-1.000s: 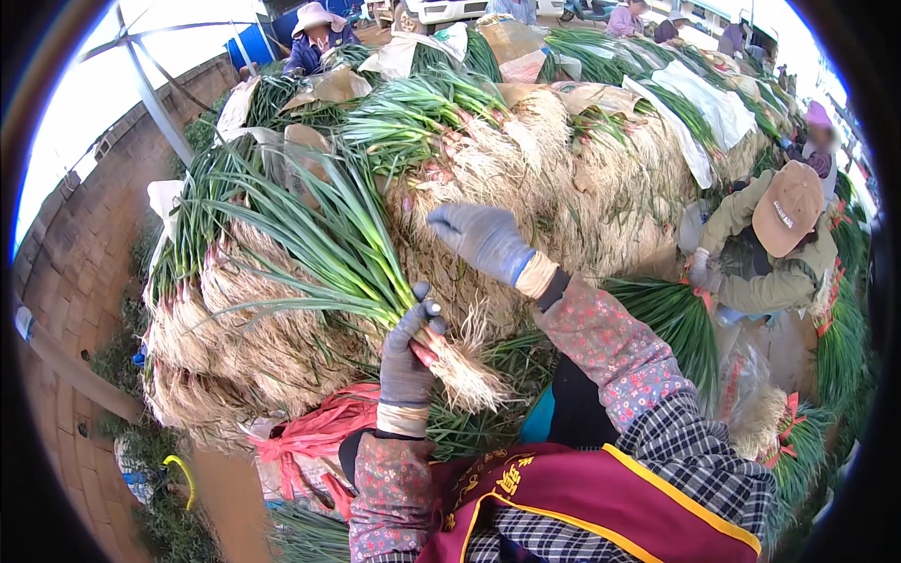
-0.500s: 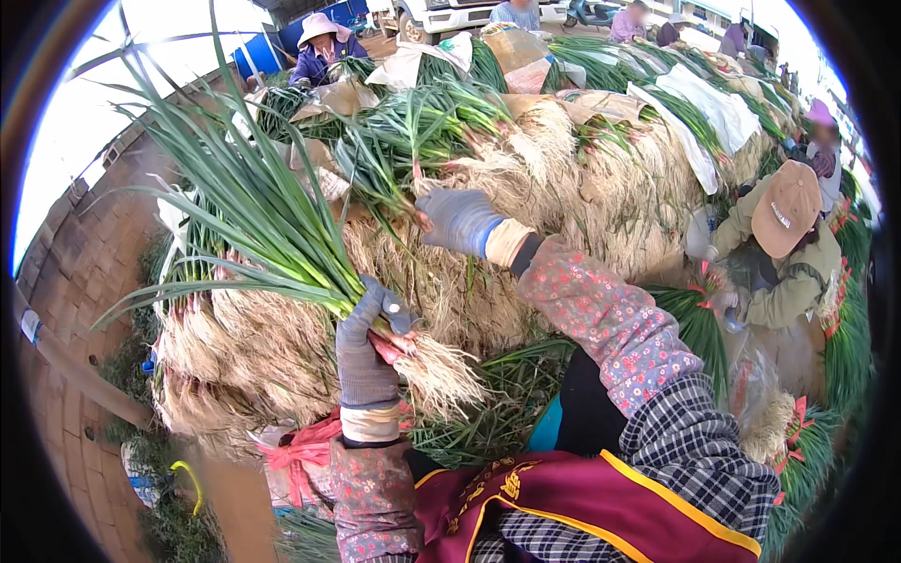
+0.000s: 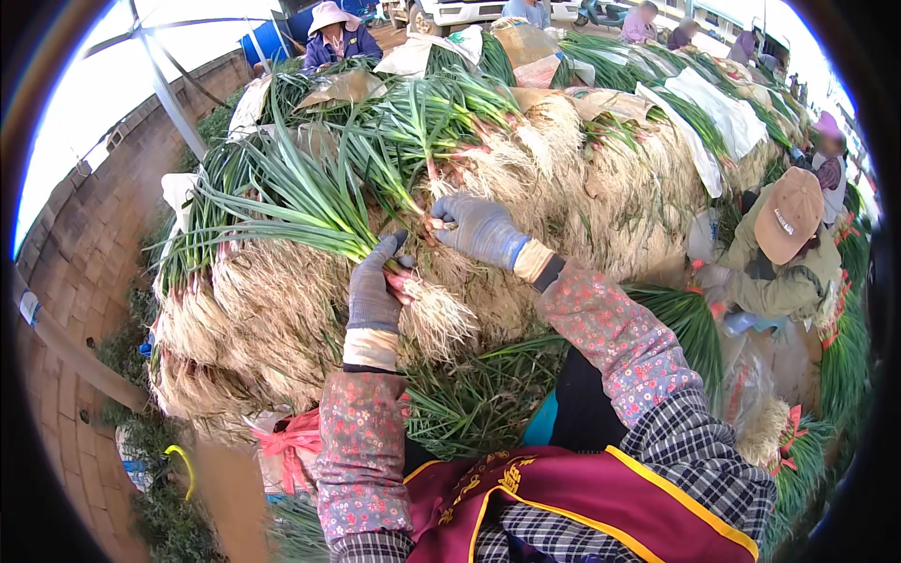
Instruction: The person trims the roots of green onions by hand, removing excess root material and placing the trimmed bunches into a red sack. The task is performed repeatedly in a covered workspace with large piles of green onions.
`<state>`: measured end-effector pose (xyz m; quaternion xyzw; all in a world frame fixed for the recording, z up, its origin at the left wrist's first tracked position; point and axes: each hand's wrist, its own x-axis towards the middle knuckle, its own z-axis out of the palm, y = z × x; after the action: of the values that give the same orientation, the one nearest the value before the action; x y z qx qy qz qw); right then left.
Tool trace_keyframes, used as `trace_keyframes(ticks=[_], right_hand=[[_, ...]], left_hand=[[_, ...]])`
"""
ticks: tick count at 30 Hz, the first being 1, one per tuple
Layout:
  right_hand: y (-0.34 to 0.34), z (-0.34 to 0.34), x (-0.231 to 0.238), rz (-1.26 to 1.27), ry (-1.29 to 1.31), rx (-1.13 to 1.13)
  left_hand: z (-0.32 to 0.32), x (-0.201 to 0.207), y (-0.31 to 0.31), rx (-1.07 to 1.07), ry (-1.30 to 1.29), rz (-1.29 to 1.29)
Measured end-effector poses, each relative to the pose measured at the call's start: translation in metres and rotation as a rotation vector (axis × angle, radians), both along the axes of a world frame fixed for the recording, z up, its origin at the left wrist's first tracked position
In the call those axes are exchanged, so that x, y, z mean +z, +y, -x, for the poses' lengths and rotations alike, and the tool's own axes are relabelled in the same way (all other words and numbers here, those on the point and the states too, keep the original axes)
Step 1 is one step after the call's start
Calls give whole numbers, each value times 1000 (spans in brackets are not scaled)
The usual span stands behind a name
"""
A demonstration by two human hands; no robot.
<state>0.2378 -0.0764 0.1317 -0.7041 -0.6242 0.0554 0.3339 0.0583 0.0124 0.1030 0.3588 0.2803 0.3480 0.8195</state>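
Note:
A bunch of green onions [image 3: 324, 220] is gripped in my grey-gloved left hand [image 3: 375, 289]. Its green leaves fan up and to the left, and its pale roots [image 3: 439, 317] hang out to the right of the fist. Close beside it, my gloved right hand [image 3: 481, 230] closes on the reddish stem end of a few more green onions [image 3: 399, 192], whose leaves lean up to the left. Both hands are in front of a long heap of green onions [image 3: 601, 192] with shaggy, cream-coloured roots facing me.
Loose green leaves [image 3: 479, 399] lie below my hands. A red tied bag [image 3: 293, 441] stands at lower left. At right, a co-worker in a brown cap [image 3: 788, 216] bends over bunches tied with red strips [image 3: 796, 436]. Another person in a pink hat [image 3: 333, 33] is behind the heap.
My left hand has lowered the bunch and moved nearer the heap, up beside my right hand. My right hand has shifted slightly down and right, still at the stem end of the few onions.

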Motion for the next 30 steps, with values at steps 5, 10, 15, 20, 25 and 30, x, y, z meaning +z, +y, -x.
trace_keyframes(ticks=[5, 10, 15, 20, 25, 30], right_hand=[[-15, 32, -12, -98, -537, 98], [-10, -51, -32, -17, -506, -195], [-25, -10, -16, -127, 427, -109], [15, 38, -73, 213, 1078, 282], [39, 61, -45, 248, 1472, 283], [62, 67, -73, -95, 1687, 158]], left_hand=[[-12, -5, 8, -93, 246, -79], [20, -8, 2, -89, -20, -110], [29, -11, -1, -41, -104, -88], [20, 3, -27, -41, -97, -59], [33, -17, -21, -103, -114, -31], [32, -31, -16, -55, -117, -36]])
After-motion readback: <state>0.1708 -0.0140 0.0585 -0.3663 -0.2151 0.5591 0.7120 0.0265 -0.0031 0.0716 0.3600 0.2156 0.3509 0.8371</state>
